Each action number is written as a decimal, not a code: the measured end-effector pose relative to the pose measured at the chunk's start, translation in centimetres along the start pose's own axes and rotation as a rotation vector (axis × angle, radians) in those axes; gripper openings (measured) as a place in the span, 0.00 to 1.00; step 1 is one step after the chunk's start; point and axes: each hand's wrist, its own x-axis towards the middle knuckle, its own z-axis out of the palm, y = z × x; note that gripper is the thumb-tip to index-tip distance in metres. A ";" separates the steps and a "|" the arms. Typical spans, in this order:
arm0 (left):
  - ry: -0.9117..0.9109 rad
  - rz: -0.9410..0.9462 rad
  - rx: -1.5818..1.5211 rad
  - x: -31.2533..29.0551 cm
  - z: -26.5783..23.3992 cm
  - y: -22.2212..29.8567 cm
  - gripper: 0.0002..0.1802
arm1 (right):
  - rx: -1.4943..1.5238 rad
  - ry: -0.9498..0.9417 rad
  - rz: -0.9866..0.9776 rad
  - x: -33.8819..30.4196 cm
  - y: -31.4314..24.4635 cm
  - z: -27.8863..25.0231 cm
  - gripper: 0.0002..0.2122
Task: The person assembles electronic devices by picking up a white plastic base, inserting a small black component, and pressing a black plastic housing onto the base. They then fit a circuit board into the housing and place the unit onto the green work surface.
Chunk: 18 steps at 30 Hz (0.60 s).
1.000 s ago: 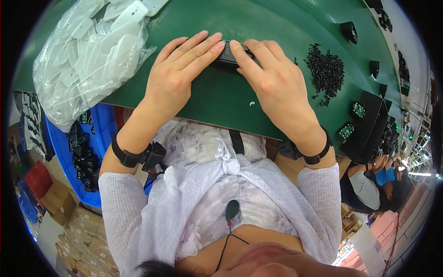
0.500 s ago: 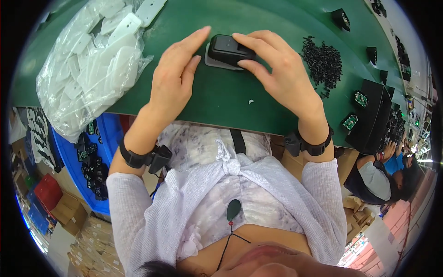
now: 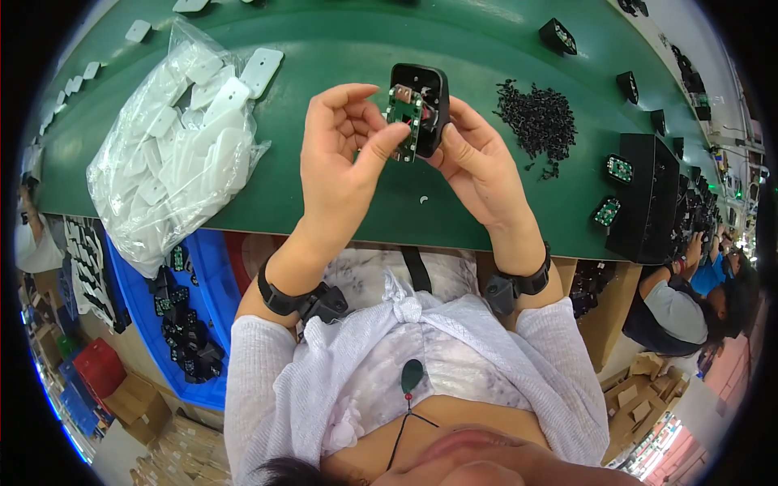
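My right hand [image 3: 480, 162] grips a black plastic housing [image 3: 442, 101], tilted up so that its hollow inside shows. The thumb and fingers of my left hand [image 3: 344, 150] pinch a green circuit board [image 3: 403, 121] at the housing's open side. Part of the board overlaps the hollow, and a bit of red shows inside behind it. Whether the board is joined to the housing, I cannot tell. Both are held above the green table [image 3: 324, 44]. Just below them on the tabletop lies a small white crescent-shaped scrap [image 3: 423, 199].
To the left, a clear plastic bag [image 3: 174, 162] is full of white plates. Black small parts [image 3: 539, 121] lie heaped right of my hands. Beyond them stand a black box [image 3: 644, 198] and two loose circuit boards [image 3: 620, 168]. A blue bin [image 3: 146, 312] of black parts sits below the table edge.
The black housing has come up off the table and turned, showing its open side. My left hand, empty before, now pinches the circuit board. The plate seen under the housing is out of sight.
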 end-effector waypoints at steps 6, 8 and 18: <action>-0.088 0.164 0.484 -1.1 0.0 0.2 0.30 | 0.000 0.010 -0.013 -0.1 0.2 0.2 0.21; -0.057 0.062 0.230 -1.0 0.2 -0.3 0.30 | -0.025 0.029 -0.027 0.0 0.2 0.3 0.21; -0.127 0.277 0.715 -2.1 0.4 0.6 0.38 | -0.002 -0.013 -0.008 0.2 0.9 0.0 0.21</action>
